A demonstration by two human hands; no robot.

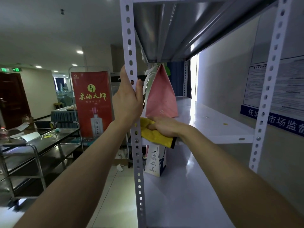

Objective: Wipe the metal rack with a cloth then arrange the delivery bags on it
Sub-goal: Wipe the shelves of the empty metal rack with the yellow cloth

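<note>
Fingers of the left hand wrap around the front upright post of the white metal rack, gripping it just above the middle shelf, thumb on the inner face of the post. Right of that post, the right hand lies flat and closed down on a yellow cloth, pressing it onto the front edge of the middle shelf; one corner of the cloth, with a dark trim, hangs over the shelf lip. Directly behind the cloth and touching the right hand's knuckle side stands a pink paper delivery bag, upright on the same shelf, its white handles reaching up toward the underside of the shelf above. Below the cloth, on the lower shelf, stands a white and dark blue bag, also upright and close to the post. Left of the post, well apart from the rack, are a steel trolley and a red banner.
</note>
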